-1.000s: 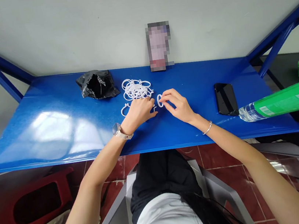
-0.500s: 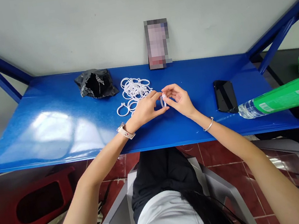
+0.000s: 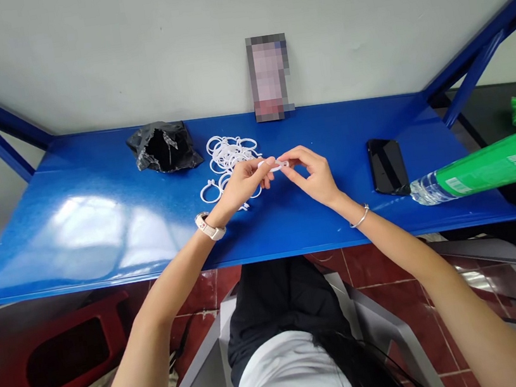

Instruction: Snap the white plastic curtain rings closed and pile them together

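Between my hands, just above the blue table, is a white plastic ring (image 3: 276,166), seen nearly edge-on. My left hand (image 3: 250,180) pinches its left side, the thumb lying along the top. At the ring's right end, the thumb and fingertips of my right hand (image 3: 310,173) close on it; the fingers partly cover that end. Beside and behind my left hand lies a loose pile of similar white rings (image 3: 228,153), each with a small knobbed tab. One ring (image 3: 210,192) lies flat at the pile's left edge, and my left hand hides part of the pile.
On the blue table (image 3: 101,241) an open black plastic bag (image 3: 162,148) stands behind and left of the rings. A blurred-out phone (image 3: 269,80) leans on the wall. To the right lie a black phone (image 3: 387,166) and a green-labelled bottle (image 3: 485,167).
The ring has turned from upright to nearly flat between my hands. My left hand has shifted slightly left and now pinches the ring; its thumb and fingers were spread before.
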Available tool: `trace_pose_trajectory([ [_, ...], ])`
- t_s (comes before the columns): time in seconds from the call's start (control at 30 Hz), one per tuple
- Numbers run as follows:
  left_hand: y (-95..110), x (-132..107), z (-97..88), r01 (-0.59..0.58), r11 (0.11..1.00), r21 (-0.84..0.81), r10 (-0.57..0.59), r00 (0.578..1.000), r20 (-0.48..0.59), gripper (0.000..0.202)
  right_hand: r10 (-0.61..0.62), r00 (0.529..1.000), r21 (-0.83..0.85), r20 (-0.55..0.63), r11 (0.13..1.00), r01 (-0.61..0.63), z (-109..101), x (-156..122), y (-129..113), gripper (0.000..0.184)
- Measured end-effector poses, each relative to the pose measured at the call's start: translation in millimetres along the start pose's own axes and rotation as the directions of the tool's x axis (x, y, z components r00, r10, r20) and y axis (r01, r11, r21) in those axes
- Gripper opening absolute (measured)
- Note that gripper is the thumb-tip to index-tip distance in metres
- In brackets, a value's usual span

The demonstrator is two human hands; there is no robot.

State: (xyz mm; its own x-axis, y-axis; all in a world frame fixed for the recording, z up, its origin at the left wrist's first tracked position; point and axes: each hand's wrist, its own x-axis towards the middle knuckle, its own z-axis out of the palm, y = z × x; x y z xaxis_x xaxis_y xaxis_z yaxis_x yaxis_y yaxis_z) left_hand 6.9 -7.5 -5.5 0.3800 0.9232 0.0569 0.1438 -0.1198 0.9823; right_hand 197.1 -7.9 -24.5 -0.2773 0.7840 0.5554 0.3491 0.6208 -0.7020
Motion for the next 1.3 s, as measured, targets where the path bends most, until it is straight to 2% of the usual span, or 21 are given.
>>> trace_pose_trajectory([
  [0.1, -1, 2, -0.4, 0.094, 0.990, -0.103, -0.091, 0.995, 0.037, 0.058, -0.079, 0.997, -0.077, 0.016, 0.994, 0.080, 2, -3, 0, 0.018],
  [0.2, -1, 2, -1.5, 0.153, 0.978, -0.139, -0.150, 0.988, 0.033, 0.059, -0.096, 0.994, -0.137, 0.045, 0.985, 0.101, 2, -4, 2, 0.020],
  [0.33, -3, 2, -3.6, 0.170, 0.975, -0.144, -0.167, 0.985, 0.036, 0.058, -0.107, 0.990, -0.180, 0.086, 0.976, 0.121, -1, -4, 4, 0.024],
  [0.47, -5, 2, -3.7, 0.136, 0.981, -0.136, -0.131, 0.990, 0.049, 0.056, -0.120, 0.988, -0.191, 0.097, 0.972, 0.136, -2, -3, 6, 0.024],
  [0.57, -3, 0, -2.9, 0.066, 0.997, -0.035, -0.064, 0.997, 0.040, 0.053, -0.130, 0.988, -0.223, 0.086, 0.964, 0.147, -3, -3, 5, 0.024],
  [0.67, 0, -2, -1.8, -0.077, 0.983, 0.168, 0.076, 0.997, 0.011, 0.057, -0.151, 0.987, -0.248, 0.047, 0.956, 0.158, -6, -2, 4, 0.025],
  [0.73, 1, -4, -0.9, -0.208, 0.923, 0.323, 0.212, 0.977, 0.024, 0.069, -0.143, 0.989, -0.261, 0.024, 0.954, 0.144, -7, -1, 4, 0.027],
  [0.8, -1, -4, 0.1, -0.303, 0.847, 0.437, 0.314, 0.948, 0.047, 0.070, -0.129, 0.991, -0.263, 0.017, 0.956, 0.129, -8, 0, 4, 0.031],
  [0.93, -5, -4, 0.5, -0.308, 0.776, 0.551, 0.347, 0.937, 0.035, 0.053, -0.134, 0.990, -0.284, 0.041, 0.949, 0.140, -9, 0, 5, 0.032],
  [1.1, -7, -4, -3.9, -0.330, 0.704, 0.629, 0.396, 0.917, 0.037, 0.047, -0.199, 0.979, -0.351, 0.042, 0.915, 0.200, -11, 1, 3, 0.027],
  [1.3, -15, -2, -7.8, -0.389, 0.574, 0.721, 0.546, 0.837, 0.017, 0.042, -0.303, 0.953, -0.375, -0.009, 0.884, 0.277, -11, 1, 3, 0.019],
])
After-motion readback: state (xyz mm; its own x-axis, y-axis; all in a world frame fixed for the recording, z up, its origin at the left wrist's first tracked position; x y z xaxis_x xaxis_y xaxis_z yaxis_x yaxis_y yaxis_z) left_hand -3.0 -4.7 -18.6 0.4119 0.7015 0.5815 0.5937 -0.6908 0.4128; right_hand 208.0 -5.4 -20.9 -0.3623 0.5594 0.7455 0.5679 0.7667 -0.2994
